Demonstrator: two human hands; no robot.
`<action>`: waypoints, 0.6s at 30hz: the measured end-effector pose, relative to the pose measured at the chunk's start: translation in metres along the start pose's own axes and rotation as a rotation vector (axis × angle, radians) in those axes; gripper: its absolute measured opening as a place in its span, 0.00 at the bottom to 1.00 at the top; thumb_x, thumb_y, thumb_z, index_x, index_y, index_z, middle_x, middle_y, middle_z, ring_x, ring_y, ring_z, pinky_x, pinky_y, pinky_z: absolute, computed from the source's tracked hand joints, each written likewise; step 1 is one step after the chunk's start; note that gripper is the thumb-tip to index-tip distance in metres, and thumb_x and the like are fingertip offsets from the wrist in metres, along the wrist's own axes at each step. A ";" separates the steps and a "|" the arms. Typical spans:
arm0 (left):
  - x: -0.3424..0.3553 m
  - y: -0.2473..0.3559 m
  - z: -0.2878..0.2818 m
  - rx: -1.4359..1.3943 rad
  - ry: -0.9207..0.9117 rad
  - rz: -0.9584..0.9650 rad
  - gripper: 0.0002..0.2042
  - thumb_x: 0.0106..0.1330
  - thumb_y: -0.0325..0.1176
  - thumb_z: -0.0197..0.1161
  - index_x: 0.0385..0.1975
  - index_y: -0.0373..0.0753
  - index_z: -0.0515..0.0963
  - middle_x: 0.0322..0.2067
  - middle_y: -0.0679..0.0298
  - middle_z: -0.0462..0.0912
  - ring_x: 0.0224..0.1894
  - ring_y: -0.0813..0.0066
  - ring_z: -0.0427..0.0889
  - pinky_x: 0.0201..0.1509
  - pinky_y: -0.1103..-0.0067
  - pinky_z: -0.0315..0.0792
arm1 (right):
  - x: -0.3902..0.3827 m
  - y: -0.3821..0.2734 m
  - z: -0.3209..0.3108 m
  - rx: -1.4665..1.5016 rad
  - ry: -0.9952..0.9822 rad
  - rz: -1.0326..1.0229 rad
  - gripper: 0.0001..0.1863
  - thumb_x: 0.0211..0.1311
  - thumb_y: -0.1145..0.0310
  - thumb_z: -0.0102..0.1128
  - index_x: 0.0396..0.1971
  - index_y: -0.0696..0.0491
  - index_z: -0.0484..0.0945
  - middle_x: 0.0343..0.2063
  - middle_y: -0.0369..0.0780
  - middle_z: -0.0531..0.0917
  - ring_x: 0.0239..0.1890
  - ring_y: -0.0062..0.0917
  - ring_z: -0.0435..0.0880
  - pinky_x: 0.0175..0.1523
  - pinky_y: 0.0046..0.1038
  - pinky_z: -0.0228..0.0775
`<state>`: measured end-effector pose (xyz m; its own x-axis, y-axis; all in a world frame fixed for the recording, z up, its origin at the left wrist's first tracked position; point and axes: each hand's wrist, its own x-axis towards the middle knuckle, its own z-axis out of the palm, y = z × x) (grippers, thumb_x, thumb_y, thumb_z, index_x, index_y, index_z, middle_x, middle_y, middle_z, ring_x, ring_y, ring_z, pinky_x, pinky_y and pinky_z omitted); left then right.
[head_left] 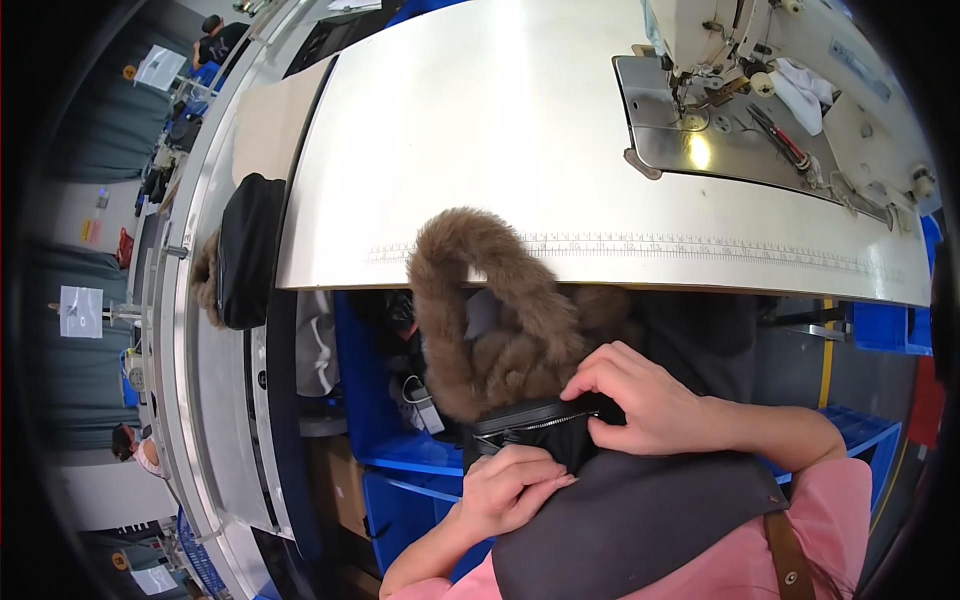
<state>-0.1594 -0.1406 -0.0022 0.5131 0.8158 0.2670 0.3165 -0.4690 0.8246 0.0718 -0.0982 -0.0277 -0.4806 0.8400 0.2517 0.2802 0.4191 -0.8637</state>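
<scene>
A brown furry bag (505, 365) lies in my lap against the table's front edge, and its thick fur handle (490, 250) loops up onto the white tabletop. Along its near side runs a black band with a metal-toothed zipper (545, 424). At the right end of that zipper, my right hand (645, 400) is closed, thumb and forefinger pinching the black edge. My left hand (515, 487) has its fingers curled on the black cloth just below the zipper's left part. The palm side of each hand is hidden. A dark grey apron (640, 520) lies under both wrists.
A sewing machine (690, 90) stands at the table's far right, with red-handled snips (780, 140) on its metal plate. A black bag with brown fur (250, 250) sits left of the table. Blue bins (410, 455) stand below. Other people (215, 45) are far left.
</scene>
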 end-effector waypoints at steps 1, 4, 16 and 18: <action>-0.001 -0.001 0.001 0.001 -0.002 0.000 0.11 0.49 0.21 0.75 0.30 0.36 0.80 0.28 0.61 0.81 0.28 0.71 0.81 0.29 0.80 0.74 | 0.001 0.002 0.000 -0.026 -0.026 0.023 0.15 0.48 0.74 0.63 0.39 0.53 0.74 0.37 0.39 0.75 0.40 0.34 0.74 0.45 0.33 0.69; -0.003 -0.003 0.000 -0.093 0.002 -0.015 0.09 0.53 0.23 0.73 0.32 0.36 0.81 0.30 0.62 0.82 0.27 0.74 0.81 0.27 0.82 0.73 | 0.001 0.017 0.012 -0.014 -0.045 0.083 0.14 0.49 0.75 0.62 0.39 0.53 0.75 0.35 0.38 0.74 0.39 0.34 0.74 0.44 0.33 0.69; -0.005 0.005 0.006 -0.123 0.076 -0.316 0.07 0.56 0.20 0.70 0.31 0.33 0.79 0.30 0.60 0.81 0.26 0.79 0.75 0.31 0.84 0.69 | 0.005 0.007 -0.011 0.067 -0.219 -0.204 0.10 0.56 0.71 0.64 0.38 0.55 0.77 0.37 0.38 0.76 0.39 0.32 0.77 0.44 0.29 0.74; -0.004 0.004 0.007 -0.166 0.106 -0.317 0.07 0.56 0.21 0.70 0.33 0.34 0.80 0.29 0.63 0.80 0.22 0.84 0.72 0.26 0.86 0.68 | 0.004 0.008 -0.009 0.096 -0.245 -0.149 0.09 0.57 0.72 0.64 0.36 0.55 0.76 0.34 0.38 0.76 0.38 0.33 0.77 0.42 0.30 0.74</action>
<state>-0.1545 -0.1480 -0.0039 0.3222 0.9463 0.0281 0.3086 -0.1330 0.9419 0.0796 -0.0888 -0.0294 -0.6999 0.6587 0.2762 0.1174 0.4875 -0.8652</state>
